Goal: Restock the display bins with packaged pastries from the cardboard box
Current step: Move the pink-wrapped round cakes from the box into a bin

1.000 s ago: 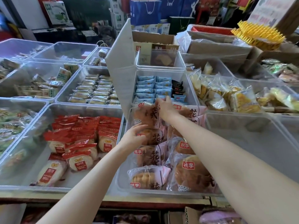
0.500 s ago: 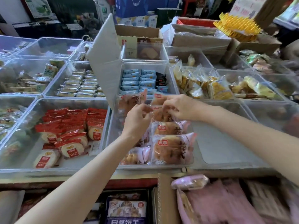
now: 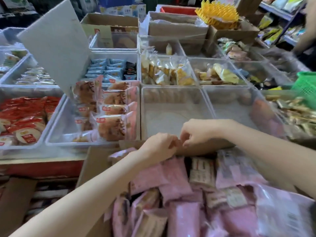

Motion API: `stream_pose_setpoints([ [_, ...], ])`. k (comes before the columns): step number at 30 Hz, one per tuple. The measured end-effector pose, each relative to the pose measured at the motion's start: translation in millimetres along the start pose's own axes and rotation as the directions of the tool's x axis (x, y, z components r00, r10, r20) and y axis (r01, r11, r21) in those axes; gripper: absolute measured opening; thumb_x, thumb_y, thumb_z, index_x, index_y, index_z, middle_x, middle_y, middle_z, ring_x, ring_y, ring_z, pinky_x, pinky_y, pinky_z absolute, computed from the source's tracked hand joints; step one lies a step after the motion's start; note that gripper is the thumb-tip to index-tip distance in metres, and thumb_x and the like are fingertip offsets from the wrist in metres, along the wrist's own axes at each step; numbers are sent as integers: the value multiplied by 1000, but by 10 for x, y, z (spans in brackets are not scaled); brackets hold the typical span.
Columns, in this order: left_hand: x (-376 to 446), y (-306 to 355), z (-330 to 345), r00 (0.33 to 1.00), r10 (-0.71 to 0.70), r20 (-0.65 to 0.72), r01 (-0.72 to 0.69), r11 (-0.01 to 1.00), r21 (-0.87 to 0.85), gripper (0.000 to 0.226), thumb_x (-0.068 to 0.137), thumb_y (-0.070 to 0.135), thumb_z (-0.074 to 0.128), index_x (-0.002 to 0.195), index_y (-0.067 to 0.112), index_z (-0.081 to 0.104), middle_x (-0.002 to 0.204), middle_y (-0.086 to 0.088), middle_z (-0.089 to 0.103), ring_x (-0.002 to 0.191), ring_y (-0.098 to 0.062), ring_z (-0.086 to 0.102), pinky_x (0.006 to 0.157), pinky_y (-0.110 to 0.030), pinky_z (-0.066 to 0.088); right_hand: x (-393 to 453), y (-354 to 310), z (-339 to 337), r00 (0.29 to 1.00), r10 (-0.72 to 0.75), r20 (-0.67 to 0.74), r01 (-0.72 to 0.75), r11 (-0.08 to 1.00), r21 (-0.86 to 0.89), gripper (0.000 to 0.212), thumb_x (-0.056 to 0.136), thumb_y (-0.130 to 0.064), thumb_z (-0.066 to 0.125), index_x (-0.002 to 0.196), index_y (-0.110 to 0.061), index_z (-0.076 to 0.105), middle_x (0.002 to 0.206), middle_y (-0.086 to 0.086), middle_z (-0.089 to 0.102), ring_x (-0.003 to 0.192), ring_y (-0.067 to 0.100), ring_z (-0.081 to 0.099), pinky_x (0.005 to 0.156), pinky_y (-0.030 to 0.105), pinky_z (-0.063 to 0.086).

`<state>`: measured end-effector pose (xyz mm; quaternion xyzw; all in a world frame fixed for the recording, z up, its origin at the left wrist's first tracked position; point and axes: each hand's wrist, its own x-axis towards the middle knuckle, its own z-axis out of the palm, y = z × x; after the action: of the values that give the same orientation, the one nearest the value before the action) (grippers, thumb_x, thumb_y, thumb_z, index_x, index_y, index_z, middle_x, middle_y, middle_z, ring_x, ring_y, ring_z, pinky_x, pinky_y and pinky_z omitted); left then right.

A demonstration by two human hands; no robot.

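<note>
Both hands (image 3: pixel 177 139) have left the bin, grip unclear, over the cardboard box (image 3: pixel 95 165); labels unreadable.

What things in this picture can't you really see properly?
- Head view, left hand and right hand: fingers curled close together and motion-blurred; whether they hold anything can't be told.
- Pink packaged pastries in the cardboard box: labels smeared by blur, and the bottom edge cuts the box off.
- Bin with pastries: the raised white lid hides its back left part.
- Person at the top right: cut off by the edge.
</note>
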<state>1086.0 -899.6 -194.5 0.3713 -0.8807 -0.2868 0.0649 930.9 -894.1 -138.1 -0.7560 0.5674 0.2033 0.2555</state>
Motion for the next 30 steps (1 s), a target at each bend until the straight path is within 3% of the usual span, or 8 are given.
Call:
stream_pose_setpoints([
  [8,206,822,837,982,129,136,-143,985,98,42,85,16,54,126,13,50,116,-11,53,103,-32,56,83,-37,45,-743,729,447,948,26,-318,-30,1000,-6,15,88,-20,54,94,-15,68,99,3,61,94,21,58,83,33,48],
  [13,322,1091,1322,943,57,328,-112,982,154,74,83,31,63,142,10,22,131,-15,38,111,-38,51,91,-41,43,-961,978,961,933,345,101,-318,924,-213,40,90,-31,54,124,-10,49,128,15,48,110,32,55,80,33,45],
  [15,332,1132,1459,931,-35,363,-24,987,157,89,82,34,65,146,10,9,137,-18,32,121,-39,44,100,-43,38,-909,986,1094,910,395,123,-400,916,18,50,89,-35,54,130,-9,39,134,20,33,110,37,52,85,37,45],
  [18,352,1031,1544,947,-149,285,131,988,80,105,74,38,72,147,8,2,137,-19,32,130,-34,32,109,-41,27,-750,926,1135,911,405,-77,-346,852,393,34,87,-24,52,116,-6,51,122,17,47,103,31,52,87,36,47],
  [20,318,939,1399,956,-211,204,249,951,-183,80,69,29,76,136,14,34,119,-10,50,115,-22,48,95,-31,43,-659,868,1092,900,398,-176,-227,774,591,24,86,-12,52,108,-5,60,108,13,60,105,27,56,87,37,50],
  [24,89,599,930,881,-333,336,473,588,-657,12,73,11,67,85,12,65,79,-3,66,60,-3,64,54,-19,51,-628,721,833,973,167,-162,98,340,935,25,95,4,38,112,5,56,106,19,57,86,26,64,74,25,57],
  [27,-111,294,576,818,-306,486,572,508,-643,3,69,7,61,70,6,64,66,-6,61,53,-11,56,50,-19,43,-569,647,631,962,70,-263,206,442,873,18,96,-8,48,108,-2,59,102,13,62,76,16,62,70,22,54],
  [30,-271,104,204,802,-435,410,592,478,-649,13,61,10,61,69,4,54,66,-9,48,54,-13,47,53,-22,37,-475,507,494,965,-73,-254,244,615,750,34,91,-37,56,112,-11,63,106,1,66,93,14,62,86,29,50],
])
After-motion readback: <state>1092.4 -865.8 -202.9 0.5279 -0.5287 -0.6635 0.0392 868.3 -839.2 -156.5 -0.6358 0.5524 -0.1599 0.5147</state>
